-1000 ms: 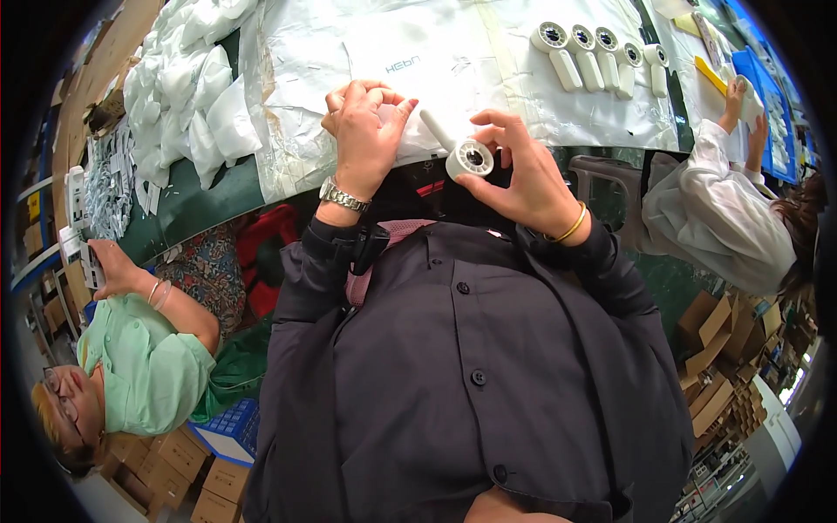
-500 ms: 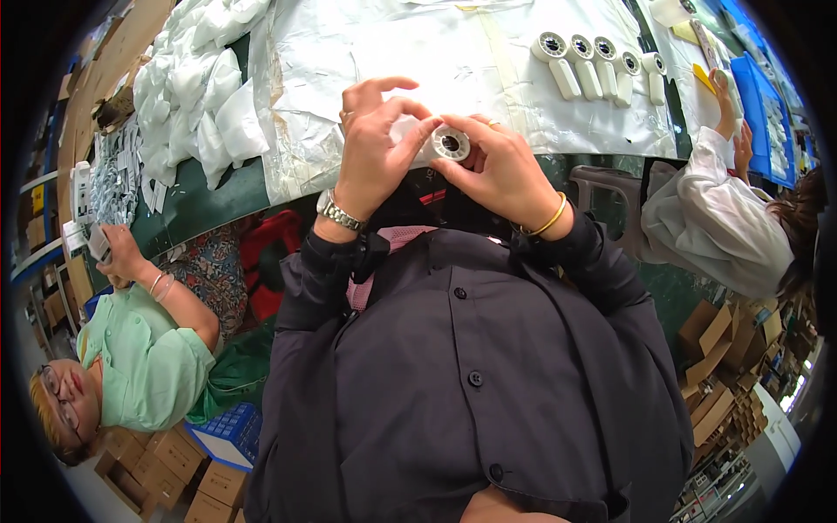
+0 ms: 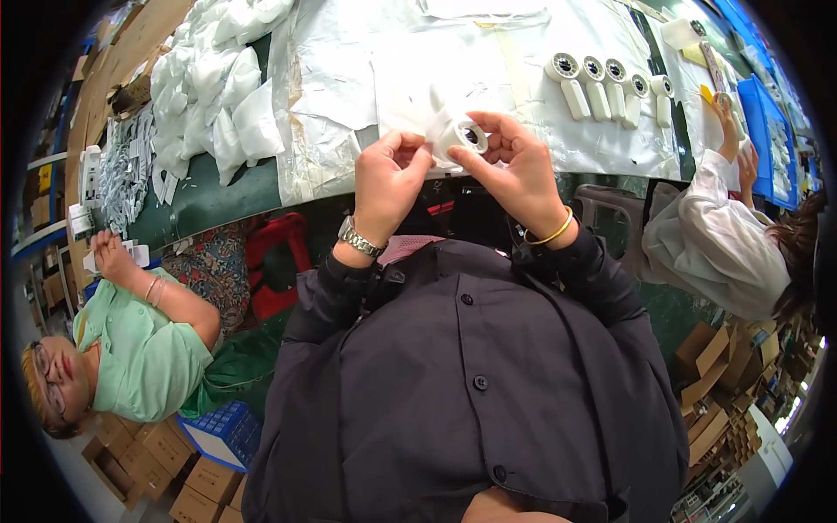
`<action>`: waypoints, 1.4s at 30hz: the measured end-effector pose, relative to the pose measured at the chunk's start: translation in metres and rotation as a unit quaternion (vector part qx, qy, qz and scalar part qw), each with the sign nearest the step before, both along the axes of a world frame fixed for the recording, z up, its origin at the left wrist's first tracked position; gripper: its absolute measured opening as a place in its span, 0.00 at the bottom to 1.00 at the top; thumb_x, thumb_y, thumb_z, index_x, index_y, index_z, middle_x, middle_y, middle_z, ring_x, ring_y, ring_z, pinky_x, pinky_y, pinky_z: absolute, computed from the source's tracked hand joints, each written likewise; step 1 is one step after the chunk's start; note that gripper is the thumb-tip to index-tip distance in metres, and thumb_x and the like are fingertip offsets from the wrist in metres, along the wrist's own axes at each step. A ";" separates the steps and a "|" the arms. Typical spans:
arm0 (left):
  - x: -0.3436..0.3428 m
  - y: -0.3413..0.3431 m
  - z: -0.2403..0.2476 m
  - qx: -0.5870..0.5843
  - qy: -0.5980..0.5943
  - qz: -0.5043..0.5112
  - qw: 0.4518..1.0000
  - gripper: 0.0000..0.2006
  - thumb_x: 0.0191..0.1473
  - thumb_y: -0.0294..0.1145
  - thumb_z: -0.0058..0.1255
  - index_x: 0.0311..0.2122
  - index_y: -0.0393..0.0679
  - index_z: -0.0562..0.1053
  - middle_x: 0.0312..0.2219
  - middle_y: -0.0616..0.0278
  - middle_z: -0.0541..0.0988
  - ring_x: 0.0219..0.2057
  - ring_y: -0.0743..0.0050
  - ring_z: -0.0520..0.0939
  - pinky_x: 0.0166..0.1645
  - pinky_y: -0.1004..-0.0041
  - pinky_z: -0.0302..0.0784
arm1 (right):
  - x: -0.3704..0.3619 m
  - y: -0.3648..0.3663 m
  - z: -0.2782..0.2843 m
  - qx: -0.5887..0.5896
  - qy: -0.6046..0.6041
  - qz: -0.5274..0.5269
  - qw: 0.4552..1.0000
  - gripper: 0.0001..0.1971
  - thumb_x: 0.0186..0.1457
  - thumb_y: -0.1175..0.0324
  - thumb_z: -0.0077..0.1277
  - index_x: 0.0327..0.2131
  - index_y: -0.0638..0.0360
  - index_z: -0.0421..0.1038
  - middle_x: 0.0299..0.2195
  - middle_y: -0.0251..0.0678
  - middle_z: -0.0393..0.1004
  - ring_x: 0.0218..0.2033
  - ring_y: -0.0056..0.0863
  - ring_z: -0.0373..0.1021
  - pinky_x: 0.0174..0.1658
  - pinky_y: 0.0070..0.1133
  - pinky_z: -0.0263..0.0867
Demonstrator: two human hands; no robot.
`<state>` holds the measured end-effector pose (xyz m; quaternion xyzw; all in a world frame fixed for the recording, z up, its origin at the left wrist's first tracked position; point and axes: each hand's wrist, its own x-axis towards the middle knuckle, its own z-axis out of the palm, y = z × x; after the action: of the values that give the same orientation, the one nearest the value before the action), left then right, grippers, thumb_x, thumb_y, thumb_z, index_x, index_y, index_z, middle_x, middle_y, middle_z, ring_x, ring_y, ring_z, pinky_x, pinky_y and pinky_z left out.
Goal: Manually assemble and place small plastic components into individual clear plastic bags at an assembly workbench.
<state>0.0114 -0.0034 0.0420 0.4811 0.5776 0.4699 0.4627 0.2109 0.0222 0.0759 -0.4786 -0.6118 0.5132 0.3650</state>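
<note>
My right hand (image 3: 514, 166) grips a white round-headed device (image 3: 459, 138) with a dark ring-shaped opening, its fingers and thumb around the head's rim. The device looks like the handled ones on the table, and a pale stem seems to extend away from it. My left hand (image 3: 391, 179) is just left of the head, thumb and fingertips pinched together close to its side. Whatever lies in that pinch is too small and pale to make out. At the far right of the table stands a row of several similar white handled devices (image 3: 593, 77), lying with their round heads away from me.
A white sheet (image 3: 340, 96) covers the green table. White bags (image 3: 209, 87) pile up at left, beside small metallic strips (image 3: 126, 183). A co-worker in green (image 3: 148, 340) sits at left, another in white (image 3: 715, 235) at right near a blue bin (image 3: 763, 139).
My left hand has come down, its raised fingers now curled into a pinch. The device in my right hand has shifted slightly right and shows more of its body. The left co-worker's hand has lowered.
</note>
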 end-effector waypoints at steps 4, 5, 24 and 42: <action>-0.003 -0.007 0.013 -0.099 0.024 -0.066 0.993 0.11 0.66 0.24 0.54 0.50 0.32 0.77 0.42 0.56 0.85 0.41 0.78 0.86 0.45 0.78 0.82 | -0.003 0.001 -0.002 0.011 0.006 -0.039 0.999 0.25 0.59 0.72 0.69 0.56 0.70 0.73 0.35 0.30 0.81 0.32 0.10 0.74 0.35 0.12 0.72; 0.000 -0.006 0.014 -0.099 0.025 -0.064 0.993 0.11 0.66 0.24 0.54 0.50 0.32 0.77 0.42 0.56 0.85 0.41 0.78 0.86 0.45 0.78 0.82 | -0.004 0.000 -0.001 0.004 0.003 -0.038 0.999 0.25 0.59 0.72 0.68 0.56 0.70 0.73 0.35 0.30 0.81 0.32 0.10 0.74 0.35 0.12 0.72; 0.010 -0.017 -0.010 -0.116 -0.366 0.006 0.923 0.17 0.70 0.31 0.55 0.57 0.33 0.69 0.47 0.56 0.82 0.46 0.77 0.84 0.50 0.76 0.81 | -0.017 0.006 -0.011 0.246 -0.183 0.018 0.952 0.24 0.45 0.68 0.70 0.47 0.63 0.75 0.51 0.46 0.72 0.51 0.46 0.72 0.56 0.33 0.69; 0.004 -0.028 -0.015 -0.106 -0.245 -0.058 0.962 0.10 0.73 0.34 0.49 0.40 0.39 0.75 0.28 0.62 0.83 0.25 0.84 0.79 0.32 0.82 0.71 | -0.012 0.017 -0.042 0.284 -0.149 -0.010 0.947 0.27 0.46 0.73 0.71 0.52 0.59 0.76 0.54 0.41 0.71 0.56 0.39 0.69 0.56 0.31 0.70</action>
<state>0.0158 -0.0319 0.0274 0.3325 0.4639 0.4818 0.6649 0.1993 0.0392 0.0337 -0.4325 -0.7748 0.2368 0.3957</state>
